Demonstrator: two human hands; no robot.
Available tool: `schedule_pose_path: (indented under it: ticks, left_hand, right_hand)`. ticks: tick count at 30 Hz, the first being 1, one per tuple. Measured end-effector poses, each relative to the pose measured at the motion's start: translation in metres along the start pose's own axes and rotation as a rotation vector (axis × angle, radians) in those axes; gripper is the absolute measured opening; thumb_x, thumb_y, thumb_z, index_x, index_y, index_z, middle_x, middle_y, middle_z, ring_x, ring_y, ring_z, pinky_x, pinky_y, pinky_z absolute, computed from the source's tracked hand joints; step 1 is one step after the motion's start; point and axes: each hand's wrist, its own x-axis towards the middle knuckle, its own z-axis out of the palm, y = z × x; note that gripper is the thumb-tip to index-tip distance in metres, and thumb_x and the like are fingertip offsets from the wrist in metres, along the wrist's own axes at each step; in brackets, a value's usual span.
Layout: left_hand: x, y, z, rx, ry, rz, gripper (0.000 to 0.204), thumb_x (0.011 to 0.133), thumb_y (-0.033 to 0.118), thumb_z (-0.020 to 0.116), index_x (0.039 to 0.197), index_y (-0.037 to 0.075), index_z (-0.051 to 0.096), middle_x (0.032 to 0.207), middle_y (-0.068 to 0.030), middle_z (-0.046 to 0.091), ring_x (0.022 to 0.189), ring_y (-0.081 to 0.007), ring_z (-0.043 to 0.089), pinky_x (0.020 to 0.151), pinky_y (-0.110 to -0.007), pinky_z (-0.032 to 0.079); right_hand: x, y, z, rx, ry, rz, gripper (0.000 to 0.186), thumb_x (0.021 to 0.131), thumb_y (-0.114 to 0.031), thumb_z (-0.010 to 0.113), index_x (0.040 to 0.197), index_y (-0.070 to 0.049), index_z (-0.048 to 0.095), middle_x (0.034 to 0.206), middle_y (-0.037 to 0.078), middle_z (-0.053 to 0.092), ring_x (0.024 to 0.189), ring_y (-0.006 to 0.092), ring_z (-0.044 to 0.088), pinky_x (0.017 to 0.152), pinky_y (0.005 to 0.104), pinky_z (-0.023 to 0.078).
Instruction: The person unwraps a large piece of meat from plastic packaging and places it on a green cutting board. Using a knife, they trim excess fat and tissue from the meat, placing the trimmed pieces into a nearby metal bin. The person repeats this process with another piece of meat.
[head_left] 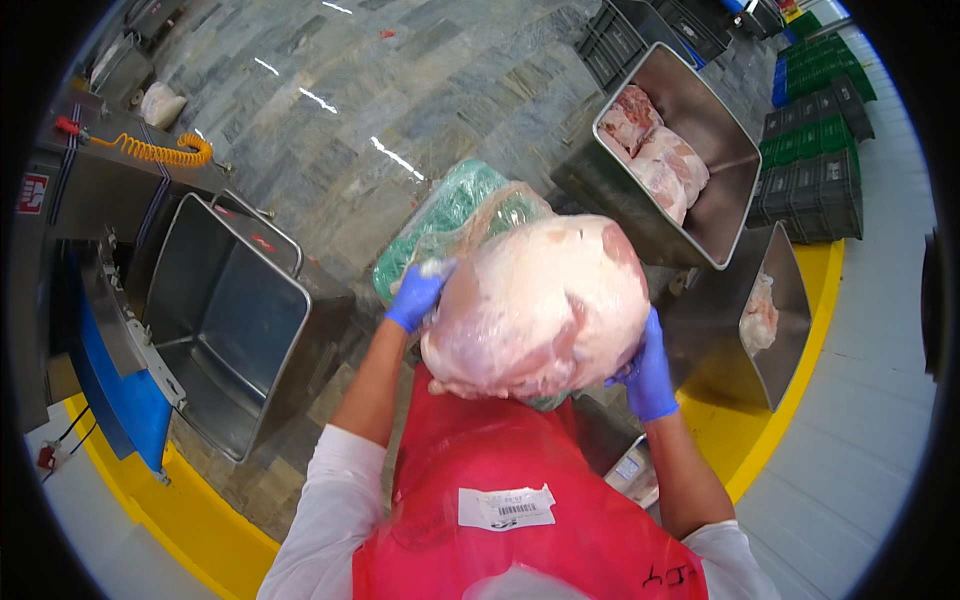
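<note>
A big, rounded piece of raw meat (540,305), pale with fat and pink at its edges, is held up in front of my red apron. My left hand (418,296), in a blue-violet glove, grips its left side, with the fingertips partly hidden by the meat and by clear plastic film (500,212). On the right side my gloved right hand (648,372) holds the same piece from beside and below, and its fingers are partly out of sight. Just beyond the meat is a green crate (465,185) covered with clear film.
A deep steel bin (235,345) stands at the left, beside a machine with a blue panel (115,370). To the right, one steel bin (740,130) holds several meat pieces; a nearer one (785,330) holds a pale piece. Stacked crates (810,190) line the wall behind a yellow kerb (825,280).
</note>
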Motion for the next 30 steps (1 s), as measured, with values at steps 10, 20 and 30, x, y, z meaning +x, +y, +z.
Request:
schedule_pose_path:
  ticks: [10, 20, 30]
  left_hand:
    - [0.056, 0.024, -0.019, -0.079, -0.215, 0.069, 0.038, 0.104, 0.026, 0.055, 0.129, 0.000, 0.069, 0.122, -0.0112, 0.072, 0.104, -0.0175, 0.068, 0.092, -0.034, 0.055]
    - [0.064, -0.014, -0.069, -0.752, -0.200, -0.187, 0.045, 0.108, 0.033, 0.046, 0.140, 0.004, 0.058, 0.130, -0.0111, 0.069, 0.111, -0.0220, 0.069, 0.099, -0.040, 0.056]
    - [0.039, -0.051, -0.066, -0.924, 0.163, -0.136, 0.042, 0.107, 0.029, 0.046, 0.138, 0.004, 0.060, 0.128, -0.0119, 0.069, 0.110, -0.0249, 0.068, 0.094, -0.042, 0.058]
  right_hand:
    - [0.016, -0.022, 0.041, -0.169, -0.147, 0.169, 0.073, 0.094, -0.073, 0.056, 0.117, -0.004, 0.062, 0.077, 0.004, 0.060, 0.055, 0.0121, 0.057, 0.044, 0.0288, 0.048]
    - [0.039, -0.126, 0.109, -1.407, 0.110, -1.133, 0.080, 0.068, -0.055, 0.087, 0.130, -0.008, 0.068, 0.120, 0.019, 0.068, 0.112, 0.0355, 0.064, 0.092, 0.0462, 0.053]
    - [0.211, -0.165, 0.260, -1.481, -0.376, -0.901, 0.068, 0.075, -0.066, 0.076, 0.126, -0.020, 0.073, 0.138, 0.016, 0.062, 0.130, 0.0395, 0.055, 0.112, 0.0476, 0.044]
